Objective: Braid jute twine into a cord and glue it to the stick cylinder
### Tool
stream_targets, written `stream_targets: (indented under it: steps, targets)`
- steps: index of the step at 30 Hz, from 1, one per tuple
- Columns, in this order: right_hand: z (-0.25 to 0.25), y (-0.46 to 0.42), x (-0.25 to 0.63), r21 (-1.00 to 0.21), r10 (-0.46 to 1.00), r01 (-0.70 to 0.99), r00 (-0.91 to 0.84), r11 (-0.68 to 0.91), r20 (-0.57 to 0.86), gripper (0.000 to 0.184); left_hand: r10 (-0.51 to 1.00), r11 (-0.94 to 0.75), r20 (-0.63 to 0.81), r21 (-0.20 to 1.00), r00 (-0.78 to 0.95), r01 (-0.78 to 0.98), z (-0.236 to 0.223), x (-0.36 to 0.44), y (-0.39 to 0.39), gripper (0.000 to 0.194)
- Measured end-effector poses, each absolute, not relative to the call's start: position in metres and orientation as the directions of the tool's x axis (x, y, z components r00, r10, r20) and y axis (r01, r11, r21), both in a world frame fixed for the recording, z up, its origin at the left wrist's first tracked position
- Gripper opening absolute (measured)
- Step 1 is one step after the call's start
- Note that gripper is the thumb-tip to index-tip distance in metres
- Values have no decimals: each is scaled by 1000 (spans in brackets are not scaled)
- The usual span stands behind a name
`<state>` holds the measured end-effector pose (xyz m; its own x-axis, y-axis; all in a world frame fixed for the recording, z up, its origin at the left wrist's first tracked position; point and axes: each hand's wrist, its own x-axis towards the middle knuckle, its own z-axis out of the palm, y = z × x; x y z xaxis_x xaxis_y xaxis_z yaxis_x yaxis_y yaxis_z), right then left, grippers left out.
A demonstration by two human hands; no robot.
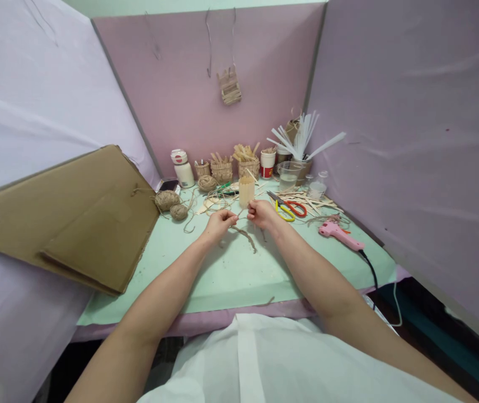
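Two bare hands meet over the middle of the green-covered desk (206, 285); the left hand (221, 224) has thumb and fingers closed in a pinch, and the right hand (261, 214) is curled the same way, both grasping a thin strand of twine (243, 214) that spans the small gap between them. Taking the hands as the clock's centre, a small cup of flat wooden sticks (247, 192) stands upright at twelve, just beyond the fingertips; whether the right hand touches it I cannot tell; loose twine pieces (245, 238) lie near six o'clock. Scissors with a yellow and a red handle (285, 204) lie open between two and three; a pink glue gun (340, 235) rests farther out, between three and four, its dark cord dropping over the edge. Two balls of twine (167, 200) sit between nine and ten; a large cardboard sheet (92, 224) slopes at nine; a white bottle (183, 170) is at ten; a woven holder of sticks (248, 167) stands farther back at twelve; white strips (302, 137) fan upward at one.
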<state>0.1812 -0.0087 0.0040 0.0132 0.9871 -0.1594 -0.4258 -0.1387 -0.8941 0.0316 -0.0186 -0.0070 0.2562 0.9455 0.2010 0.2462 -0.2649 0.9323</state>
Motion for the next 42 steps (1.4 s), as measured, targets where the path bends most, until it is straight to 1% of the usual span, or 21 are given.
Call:
stream_targets:
  steps: [3, 6, 8, 11, 13, 14, 16, 20, 23, 26, 27, 30, 32, 34, 36, 39, 42]
  targets:
    - [8, -8, 190, -881, 987, -448, -16, -151, -161, 21, 948, -241, 173, 938, 267, 249, -5, 33, -22, 24]
    - [11, -11, 195, -863, 983, -471, -108, -182, -149, 16, 961, -162, 121, 975, 250, 152, -6, 30, -21, 28]
    - [12, -11, 197, -858, 983, -485, -136, -172, -120, 13, 966, -95, 77, 993, 246, 64, -7, 28, -20, 31]
    - [11, -11, 197, -864, 991, -487, -109, -127, -84, 9, 972, -16, 25, 999, 234, -41, -9, 28, -17, 33]
    - [10, -11, 195, -882, 994, -461, -85, -97, -64, 4, 973, 13, 7, 996, 231, -84, -9, 29, -17, 32]
    - [10, -11, 194, -896, 996, -437, -73, -74, -47, 3, 972, 24, 0, 995, 234, -99, -9, 30, -17, 32]
    - [10, -13, 191, -929, 997, -370, -78, -25, 5, 10, 969, 40, -8, 991, 247, -125, -8, 30, -17, 31]
    - [11, -18, 189, -978, 973, -202, -205, 59, 101, 22, 946, 67, -1, 979, 324, -192, -4, 27, -18, 30]
    - [11, -21, 189, -994, 958, -38, -263, 104, 111, 27, 921, 113, -5, 961, 390, -254, 2, 22, -18, 29]
    - [10, -21, 190, -976, 956, 140, -267, 164, 122, 34, 900, 183, -31, 932, 434, -312, 9, 17, -18, 27]
    - [9, -21, 191, -962, 956, 194, -257, 193, 140, 33, 898, 200, -39, 923, 438, -328, 11, 15, -18, 27]
    - [9, -18, 196, -914, 961, 316, -186, 255, 204, 18, 905, 222, -49, 902, 423, -371, 16, 9, -14, 24]
    - [8, -14, 202, -907, 967, 336, -103, 253, 232, 20, 917, 213, -33, 883, 397, -418, 19, 3, -11, 21]
    - [8, -8, 210, -932, 970, 287, 32, 220, 239, 21, 939, 182, 0, 850, 345, -494, 22, -3, -7, 18]
    - [6, -2, 218, -962, 956, 190, 182, 193, 228, 21, 961, 139, 29, 810, 277, -569, 24, -8, -5, 15]
    - [4, 6, 226, -978, 936, 83, 284, 192, 208, 22, 971, 123, 36, 771, 235, -625, 25, -11, -3, 12]
    - [2, 9, 229, -974, 905, 107, 363, 198, 224, 25, 967, 158, 9, 761, 254, -629, 23, -9, -3, 8]
